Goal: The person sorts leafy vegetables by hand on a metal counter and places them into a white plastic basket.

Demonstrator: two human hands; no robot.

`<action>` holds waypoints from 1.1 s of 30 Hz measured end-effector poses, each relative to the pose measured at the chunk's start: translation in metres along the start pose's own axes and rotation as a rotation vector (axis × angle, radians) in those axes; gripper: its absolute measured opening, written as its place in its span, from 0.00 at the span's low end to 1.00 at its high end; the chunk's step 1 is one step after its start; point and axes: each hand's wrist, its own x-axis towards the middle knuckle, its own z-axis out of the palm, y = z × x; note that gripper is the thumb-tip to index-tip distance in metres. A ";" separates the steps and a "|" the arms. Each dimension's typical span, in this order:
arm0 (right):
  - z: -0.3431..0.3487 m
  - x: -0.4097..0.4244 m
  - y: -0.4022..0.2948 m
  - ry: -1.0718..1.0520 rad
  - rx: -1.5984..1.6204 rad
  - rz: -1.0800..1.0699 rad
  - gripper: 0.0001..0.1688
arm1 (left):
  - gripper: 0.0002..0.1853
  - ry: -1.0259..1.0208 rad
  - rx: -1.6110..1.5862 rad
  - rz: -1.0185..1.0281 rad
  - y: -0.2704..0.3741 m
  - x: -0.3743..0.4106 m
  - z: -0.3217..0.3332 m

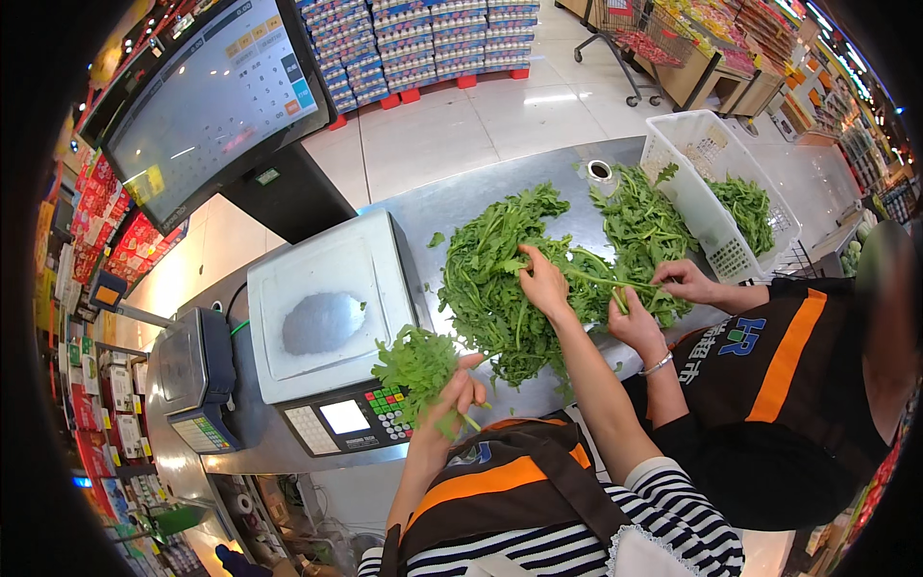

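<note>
My left hand (453, 395) is closed around the stems of a small bunch of leafy greens (417, 364), held over the front edge of a white weighing scale. The cut stem ends stick out below my fingers. My right hand (546, 283) rests at the large heap of greens (484, 278) on the steel counter, fingertips among the leaves; whether they pinch a sprig cannot be made out. Beside it, a co-worker's two hands (636, 324) hold a green stem (613, 279) between them. A second heap of greens (638, 213) lies in front of the co-worker.
The scale's pan (324, 310) has a wet patch. Left of it stand a smaller scale (195, 360) and a large touch screen (223, 94). A white plastic basket (678, 155) with greens stands at the counter's far right, near a round hole (599, 170). The co-worker's apron (786, 353) is close on my right.
</note>
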 end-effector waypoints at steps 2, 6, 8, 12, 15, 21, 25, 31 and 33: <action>0.003 0.000 -0.004 0.097 -0.152 -0.063 0.31 | 0.19 -0.008 0.006 -0.014 -0.001 0.000 0.007; 0.018 0.001 -0.026 0.250 -0.212 -0.225 0.42 | 0.19 -0.033 -0.001 -0.003 -0.003 0.003 0.001; 0.024 0.001 -0.038 0.103 -0.205 -0.146 0.44 | 0.18 -0.008 -0.016 0.002 -0.004 0.001 -0.001; 0.042 0.010 -0.039 0.070 -0.227 -0.104 0.25 | 0.17 0.031 0.014 -0.023 0.006 -0.001 0.005; 0.042 0.006 -0.038 0.153 -0.084 -0.141 0.14 | 0.17 0.011 0.003 0.000 0.006 -0.005 -0.002; -0.004 0.014 -0.055 -0.079 0.959 -0.025 0.10 | 0.17 0.027 -0.010 0.102 0.016 0.005 -0.010; -0.058 -0.004 -0.074 -0.260 1.032 -0.062 0.10 | 0.17 -0.002 -0.034 0.145 0.007 0.025 -0.034; -0.078 -0.026 -0.085 -0.275 1.036 -0.151 0.12 | 0.22 0.098 -0.002 0.082 0.014 0.051 -0.019; -0.083 -0.034 -0.089 -0.315 1.089 -0.158 0.13 | 0.24 0.041 -0.042 -0.006 0.005 0.061 -0.020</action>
